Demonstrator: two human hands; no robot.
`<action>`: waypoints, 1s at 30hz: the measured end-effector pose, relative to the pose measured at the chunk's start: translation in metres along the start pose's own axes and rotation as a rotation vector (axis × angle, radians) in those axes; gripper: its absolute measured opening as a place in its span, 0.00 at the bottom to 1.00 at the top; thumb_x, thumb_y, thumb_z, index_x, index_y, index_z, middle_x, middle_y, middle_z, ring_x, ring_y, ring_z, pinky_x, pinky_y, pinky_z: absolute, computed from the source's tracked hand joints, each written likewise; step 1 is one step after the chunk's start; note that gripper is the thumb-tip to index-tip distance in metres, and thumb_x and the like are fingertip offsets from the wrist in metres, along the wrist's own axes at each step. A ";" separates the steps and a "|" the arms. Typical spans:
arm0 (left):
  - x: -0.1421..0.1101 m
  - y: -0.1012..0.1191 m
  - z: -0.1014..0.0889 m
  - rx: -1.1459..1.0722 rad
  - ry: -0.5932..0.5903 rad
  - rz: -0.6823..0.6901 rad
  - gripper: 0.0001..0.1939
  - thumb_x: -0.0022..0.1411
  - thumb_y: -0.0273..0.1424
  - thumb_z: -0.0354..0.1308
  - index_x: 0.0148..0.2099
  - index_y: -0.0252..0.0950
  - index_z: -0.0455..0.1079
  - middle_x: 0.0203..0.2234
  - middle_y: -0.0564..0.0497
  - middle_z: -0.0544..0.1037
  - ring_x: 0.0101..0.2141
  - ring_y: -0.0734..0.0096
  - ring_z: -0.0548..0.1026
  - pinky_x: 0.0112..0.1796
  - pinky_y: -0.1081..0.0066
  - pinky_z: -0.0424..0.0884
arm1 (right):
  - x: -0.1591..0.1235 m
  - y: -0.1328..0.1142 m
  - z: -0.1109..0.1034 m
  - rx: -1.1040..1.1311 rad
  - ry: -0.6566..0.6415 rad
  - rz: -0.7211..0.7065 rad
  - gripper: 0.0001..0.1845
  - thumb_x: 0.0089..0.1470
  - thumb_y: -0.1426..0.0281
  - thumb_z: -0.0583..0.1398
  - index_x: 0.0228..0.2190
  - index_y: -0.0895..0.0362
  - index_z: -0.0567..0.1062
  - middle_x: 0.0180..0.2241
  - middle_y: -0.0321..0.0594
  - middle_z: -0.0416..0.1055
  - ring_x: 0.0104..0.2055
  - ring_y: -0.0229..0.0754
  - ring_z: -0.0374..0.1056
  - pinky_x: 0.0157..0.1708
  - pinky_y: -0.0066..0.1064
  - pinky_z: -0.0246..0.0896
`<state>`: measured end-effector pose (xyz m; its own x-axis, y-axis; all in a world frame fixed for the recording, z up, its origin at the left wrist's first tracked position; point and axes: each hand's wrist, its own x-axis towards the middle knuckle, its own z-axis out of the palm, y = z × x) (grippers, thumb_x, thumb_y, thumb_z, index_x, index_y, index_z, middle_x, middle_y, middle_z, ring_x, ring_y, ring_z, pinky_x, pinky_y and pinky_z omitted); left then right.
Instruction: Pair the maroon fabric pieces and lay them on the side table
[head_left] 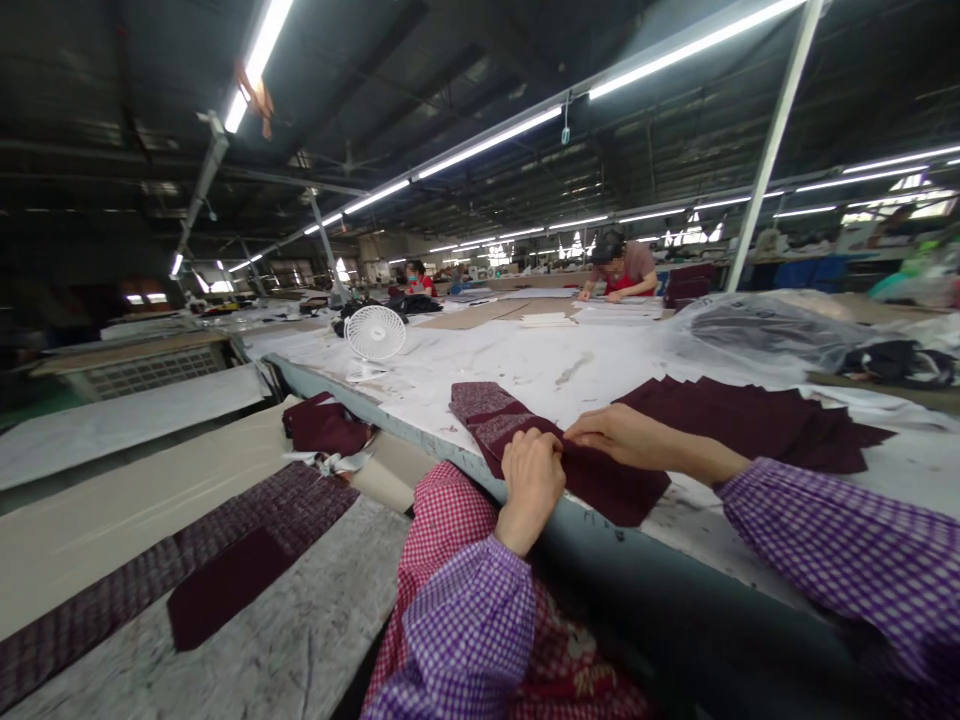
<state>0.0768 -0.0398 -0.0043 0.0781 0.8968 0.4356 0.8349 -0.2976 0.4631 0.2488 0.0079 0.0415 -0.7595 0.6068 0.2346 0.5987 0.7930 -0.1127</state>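
Observation:
At the near edge of the white table, a maroon fabric piece (611,485) lies under both my hands. My left hand (531,480) has its fingers curled and pressed together at the cloth's edge. Close beside it, my right hand (622,435) pinches the same fabric with thumb and fingertips. Just beyond my left hand, a speckled maroon-and-grey fabric piece (480,400) joins or overlaps the plain cloth; I cannot tell which. To the right, a fanned stack of maroon fabric pieces (750,415) lies partly behind my right forearm.
A white fan (375,333) stands on the table (495,345). At left, a lower table (300,600) carries a speckled fabric strip (187,545), a maroon panel (225,585) and a crumpled maroon bundle (326,425). Clear plastic (765,330) lies at right. A co-worker (626,270) bends over the far side.

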 end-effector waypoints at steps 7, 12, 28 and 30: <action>-0.006 -0.028 -0.014 -0.362 0.034 0.016 0.05 0.55 0.24 0.60 0.36 0.36 0.76 0.32 0.51 0.77 0.37 0.69 0.71 0.42 0.68 0.66 | 0.000 -0.006 0.011 -0.040 -0.043 0.009 0.17 0.57 0.74 0.50 0.42 0.57 0.77 0.41 0.44 0.75 0.42 0.43 0.70 0.43 0.31 0.62; -0.013 -0.032 -0.012 -0.341 0.100 0.032 0.05 0.55 0.21 0.59 0.31 0.35 0.75 0.30 0.50 0.77 0.36 0.68 0.70 0.42 0.67 0.66 | -0.001 -0.007 0.009 -0.048 -0.042 0.011 0.18 0.57 0.74 0.50 0.42 0.56 0.77 0.40 0.44 0.75 0.42 0.43 0.70 0.43 0.31 0.63; -0.020 -0.033 -0.010 -0.122 0.110 0.160 0.09 0.61 0.24 0.53 0.32 0.35 0.74 0.30 0.49 0.73 0.36 0.66 0.67 0.40 0.67 0.64 | -0.005 -0.023 0.009 -0.324 -0.112 -0.175 0.29 0.50 0.84 0.50 0.51 0.55 0.72 0.39 0.46 0.71 0.39 0.41 0.68 0.39 0.30 0.63; -0.020 -0.035 -0.013 -0.122 0.096 0.197 0.10 0.62 0.25 0.52 0.32 0.35 0.74 0.31 0.49 0.73 0.36 0.66 0.67 0.40 0.66 0.64 | -0.004 -0.021 0.009 -0.336 -0.110 -0.200 0.30 0.51 0.83 0.50 0.53 0.51 0.70 0.38 0.45 0.71 0.37 0.41 0.68 0.37 0.30 0.63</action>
<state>0.0391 -0.0512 -0.0196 0.1757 0.7839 0.5954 0.7360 -0.5063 0.4494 0.2369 -0.0110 0.0343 -0.8812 0.4589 0.1132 0.4723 0.8451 0.2506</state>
